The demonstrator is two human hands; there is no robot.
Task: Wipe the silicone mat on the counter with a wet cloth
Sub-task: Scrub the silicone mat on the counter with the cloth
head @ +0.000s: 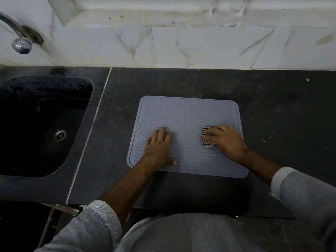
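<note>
Leftmost, a curved metal tap [21,40] juts from the marbled wall tiles [181,46], above a dark sink [41,124] with a round drain [60,135] sunk into the black worktop [272,99]; both lie well to the left of the left hand's fingers. Next comes the pale grey silicone mat [187,113], ribbed with wavy lines, lying flat on the worktop to the right of the sink. The left hand [158,148] rests palm down on the mat's near left part, its fingers [160,132] straight and spread, pointing toward the wall, the thumb stretched out to the right along the mat; it grasps nothing. Bare mat lies between these fingers and those of the right hand [225,140]. The right hand presses down on a checked cloth [207,142], which sits bunched on the mat's right part; its fingers [211,132] point left and curl over the cloth, with crumpled folds poking out beyond and below the fingertips. Light sleeves [98,222] cover both forearms partway.
</note>
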